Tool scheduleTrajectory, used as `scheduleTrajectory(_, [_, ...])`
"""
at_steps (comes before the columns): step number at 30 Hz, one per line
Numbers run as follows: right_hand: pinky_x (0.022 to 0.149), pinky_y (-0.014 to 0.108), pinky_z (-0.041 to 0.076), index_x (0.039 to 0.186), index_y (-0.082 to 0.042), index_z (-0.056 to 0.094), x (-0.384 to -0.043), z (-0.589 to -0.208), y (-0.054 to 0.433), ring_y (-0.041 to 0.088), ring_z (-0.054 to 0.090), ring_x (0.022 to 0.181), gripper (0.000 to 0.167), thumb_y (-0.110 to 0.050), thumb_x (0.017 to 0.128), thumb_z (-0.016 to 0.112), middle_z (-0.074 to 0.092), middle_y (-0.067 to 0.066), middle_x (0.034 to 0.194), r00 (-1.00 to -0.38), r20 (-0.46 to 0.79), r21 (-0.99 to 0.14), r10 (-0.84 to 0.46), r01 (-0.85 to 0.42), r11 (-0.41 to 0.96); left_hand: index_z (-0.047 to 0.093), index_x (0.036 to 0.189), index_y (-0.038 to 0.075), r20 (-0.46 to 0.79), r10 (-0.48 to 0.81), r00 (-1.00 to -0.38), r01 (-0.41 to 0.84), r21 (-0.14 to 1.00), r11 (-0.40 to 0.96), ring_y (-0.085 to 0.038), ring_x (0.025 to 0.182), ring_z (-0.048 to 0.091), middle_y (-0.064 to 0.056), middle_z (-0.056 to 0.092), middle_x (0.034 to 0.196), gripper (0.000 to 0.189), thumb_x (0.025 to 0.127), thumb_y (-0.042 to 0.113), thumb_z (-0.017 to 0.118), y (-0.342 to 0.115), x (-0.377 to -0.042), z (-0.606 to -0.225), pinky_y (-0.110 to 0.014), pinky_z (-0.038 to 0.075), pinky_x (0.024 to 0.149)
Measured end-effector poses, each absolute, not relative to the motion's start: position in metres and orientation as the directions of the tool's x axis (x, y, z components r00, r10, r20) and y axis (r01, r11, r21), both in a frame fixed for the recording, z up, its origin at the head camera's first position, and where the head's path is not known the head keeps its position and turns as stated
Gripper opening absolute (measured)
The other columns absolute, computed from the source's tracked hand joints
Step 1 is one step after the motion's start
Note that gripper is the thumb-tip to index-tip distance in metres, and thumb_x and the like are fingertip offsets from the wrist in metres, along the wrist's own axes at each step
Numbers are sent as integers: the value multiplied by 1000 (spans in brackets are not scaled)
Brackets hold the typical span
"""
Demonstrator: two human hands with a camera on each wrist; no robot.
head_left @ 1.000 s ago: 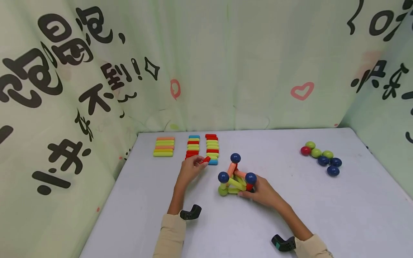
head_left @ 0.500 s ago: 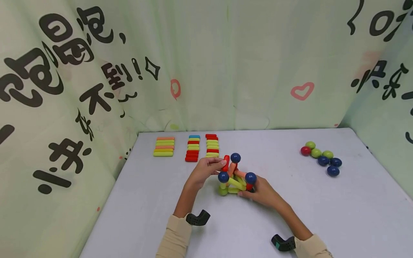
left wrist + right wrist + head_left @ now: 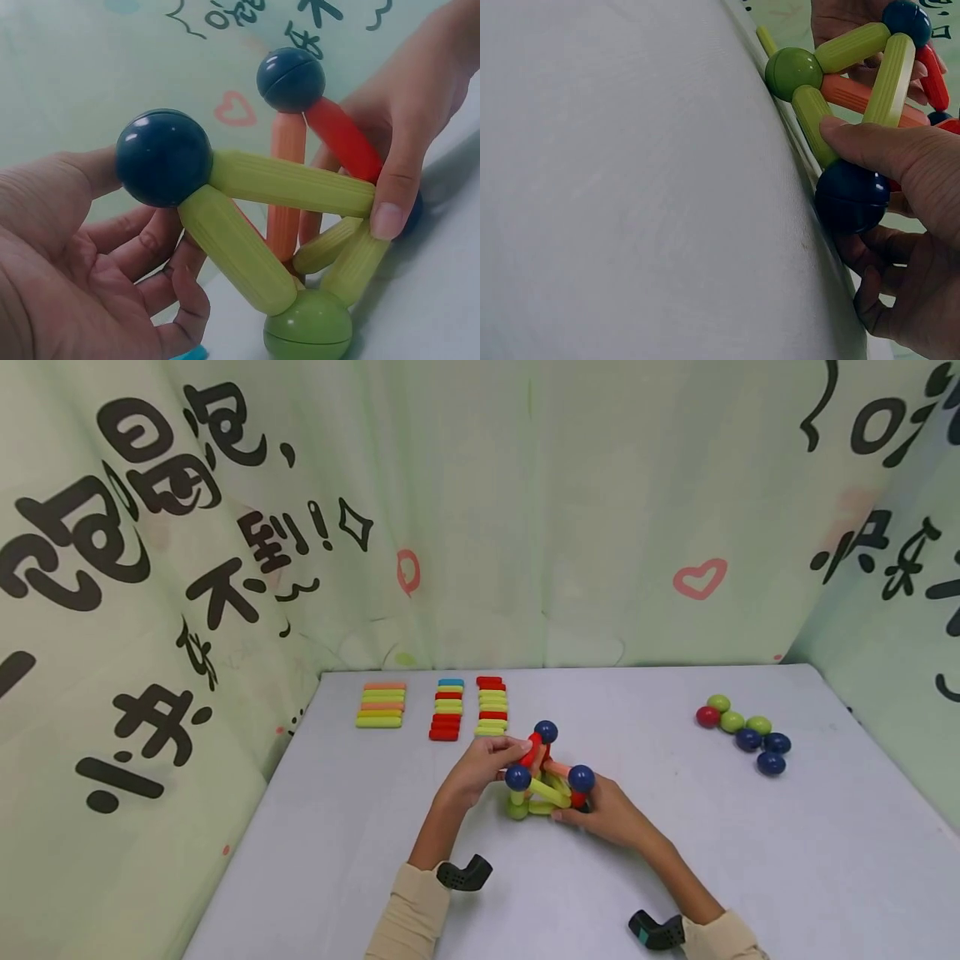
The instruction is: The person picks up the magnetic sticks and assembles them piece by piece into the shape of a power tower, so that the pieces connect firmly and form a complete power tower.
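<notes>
Your ball-and-stick frame [image 3: 550, 792] stands on the desk [image 3: 322, 827] before you. The red stick [image 3: 530, 752], near upright beside it half a second ago, now slants between two blue balls [image 3: 517, 777], apparently closing a top edge; contact at both ends cannot be confirmed. Your left hand [image 3: 480, 768] pinches this stick; your right hand [image 3: 615, 814], fingers curled, grips the frame's lower right corner.

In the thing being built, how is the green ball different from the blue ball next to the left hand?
Colour: the green ball is bright green, but the blue ball is dark blue.
Place: the blue ball sits up high, and the green ball is down at the bottom.
Both are round and shiny, and one yellow-green stick joins them.
</notes>
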State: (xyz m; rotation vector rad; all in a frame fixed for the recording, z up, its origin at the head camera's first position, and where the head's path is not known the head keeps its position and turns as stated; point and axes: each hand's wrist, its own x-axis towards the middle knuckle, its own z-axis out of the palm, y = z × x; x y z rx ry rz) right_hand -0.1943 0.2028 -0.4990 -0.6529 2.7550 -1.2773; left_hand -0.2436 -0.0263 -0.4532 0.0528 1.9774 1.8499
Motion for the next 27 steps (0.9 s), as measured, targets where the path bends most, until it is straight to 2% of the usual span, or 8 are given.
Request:
scheduleTrajectory(7, [86,30,53,133,-4,56,-194,-497,203,17,61,99,64,-30,80,81,67,10,118,-916,137,-732,-378,-350,584,68,115,4,-293,318,-902,-270,956,114,-15,90,64,-8,69,108,37,94,35,65,-24,-244,-455,-25,52,80])
scheduleTrajectory(14, [87,33,53,133,-4,56,-196,-496,203,19,61,101,67,-31,78,82,67,12,120,-924,125,-729,-361,-332,598,68,109,10,-234,225,-946,-194,963,187,-16,90,63,-6,69,98,35,96,42,60,-28,-247,-459,-27,52,79])
scheduleTrajectory(18, [86,31,53,131,-3,57,-196,-496,204,17,60,98,65,-30,78,83,67,11,117,-927,128,-731,-352,-328,598,68,108,12,-154,88,-984,-115,931,347,-17,91,64,-6,70,97,26,97,34,60,-35,-251,-465,-31,54,82])
scheduleTrajectory(21, [83,28,53,129,-2,57,-196,-496,203,16,59,95,64,-30,77,83,68,10,115,-928,128,-736,-349,-325,593,66,110,12,-68,-55,-996,-86,844,530,-21,98,60,-8,65,104,20,95,26,64,-43,-255,-475,-33,56,82])
scheduleTrajectory(23, [83,26,52,129,-2,57,-195,-497,203,15,58,95,64,-30,77,83,68,10,115,-928,129,-738,-348,-325,592,65,115,13,-5,-132,-991,-89,768,634,-24,105,55,-12,59,113,24,93,22,67,-49,-257,-483,-36,56,84])
scheduleTrajectory(27, [83,27,52,131,-3,57,-195,-501,203,15,59,95,66,-30,77,83,68,10,117,-926,139,-738,-351,-333,587,60,129,15,74,-211,-975,-109,670,735,-30,115,47,-17,46,123,38,92,18,69,-62,-258,-495,-41,55,87])
